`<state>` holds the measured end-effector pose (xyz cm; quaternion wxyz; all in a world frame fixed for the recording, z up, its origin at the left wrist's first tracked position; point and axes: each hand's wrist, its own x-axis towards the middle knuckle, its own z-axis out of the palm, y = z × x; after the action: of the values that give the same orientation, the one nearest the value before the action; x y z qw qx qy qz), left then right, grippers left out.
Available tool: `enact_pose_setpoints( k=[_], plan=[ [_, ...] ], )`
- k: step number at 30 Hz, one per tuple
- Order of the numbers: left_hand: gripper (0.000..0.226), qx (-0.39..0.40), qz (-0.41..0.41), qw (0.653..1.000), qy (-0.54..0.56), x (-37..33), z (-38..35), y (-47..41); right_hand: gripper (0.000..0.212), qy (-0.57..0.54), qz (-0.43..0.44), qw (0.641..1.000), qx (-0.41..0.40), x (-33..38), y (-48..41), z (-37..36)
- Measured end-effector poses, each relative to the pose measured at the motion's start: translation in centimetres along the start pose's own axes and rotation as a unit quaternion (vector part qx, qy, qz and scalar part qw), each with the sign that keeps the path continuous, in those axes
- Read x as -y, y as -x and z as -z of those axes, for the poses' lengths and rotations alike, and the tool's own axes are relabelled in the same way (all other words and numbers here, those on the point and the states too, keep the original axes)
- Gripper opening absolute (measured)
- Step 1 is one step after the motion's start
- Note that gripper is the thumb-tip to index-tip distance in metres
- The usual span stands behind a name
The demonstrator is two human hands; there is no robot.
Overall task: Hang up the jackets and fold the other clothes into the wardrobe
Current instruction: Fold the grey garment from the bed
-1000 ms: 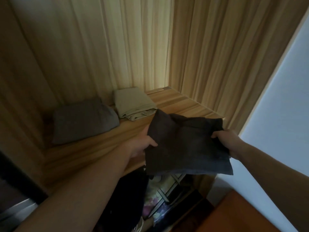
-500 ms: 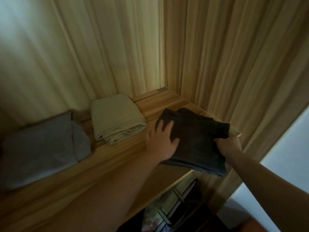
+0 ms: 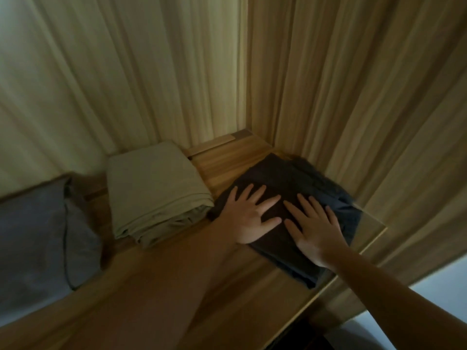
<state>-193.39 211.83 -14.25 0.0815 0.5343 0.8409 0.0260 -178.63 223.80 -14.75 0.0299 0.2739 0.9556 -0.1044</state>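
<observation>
A folded dark garment [image 3: 285,175] lies on the wooden wardrobe shelf [image 3: 227,157], in the right corner against the side wall. My left hand [image 3: 252,218] lies flat on its left half with fingers spread. My right hand [image 3: 316,228] presses flat on its right half, fingers straight. A folded beige garment [image 3: 154,193] sits just left of the dark one. A folded grey garment [image 3: 32,238] lies further left on the same shelf.
Wood-grain panels form the wardrobe's back wall [image 3: 126,72] and right side wall [image 3: 353,97]. The shelf's front edge [image 3: 313,299] runs diagonally at lower right, with a pale wall [image 3: 442,294] beyond it.
The dark garment went from held in the air to lying on the shelf. Both hands let go of its edges and now press flat on top.
</observation>
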Motion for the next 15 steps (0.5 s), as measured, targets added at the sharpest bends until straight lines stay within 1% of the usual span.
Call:
enact_pose_setpoints(
  k=[4, 7, 8, 9, 12, 13, 15],
  plan=[
    [0.059, -0.020, -0.032, 0.998, -0.043, 1.4, 1.0, -2.3, 0.056, -0.002, -0.028, 1.000, -0.014, 0.7, -2.8, -0.2],
    [0.056, -0.046, -0.019, 0.995, -0.083, 0.4, 1.7, -3.7, 0.055, -0.008, -0.044, 0.999, -0.018, 0.5, -4.5, 0.1],
    [0.058, -0.060, 0.003, 0.994, -0.090, 0.5, 2.2, -4.1, 0.054, -0.010, -0.047, 0.999, -0.016, 0.5, -4.8, 0.2],
    [0.060, -0.066, 0.043, 0.993, -0.083, 0.9, 2.7, -4.3, 0.054, -0.013, -0.046, 0.999, -0.014, 0.4, -5.1, 0.2],
    [0.070, -0.035, 0.195, 0.980, -0.010, 4.2, 4.1, -4.5, 0.054, -0.019, -0.046, 0.999, -0.020, 0.1, -6.0, 0.3],
    [0.074, -0.018, 0.221, 0.975, 0.024, 5.2, 4.2, -4.1, 0.054, -0.020, -0.049, 0.998, -0.024, 0.0, -6.3, 0.3],
    [0.080, 0.002, 0.233, 0.970, 0.071, 6.1, 3.9, -2.8, 0.053, -0.021, -0.062, 0.998, -0.024, 0.2, -6.7, 0.4]
  ],
)
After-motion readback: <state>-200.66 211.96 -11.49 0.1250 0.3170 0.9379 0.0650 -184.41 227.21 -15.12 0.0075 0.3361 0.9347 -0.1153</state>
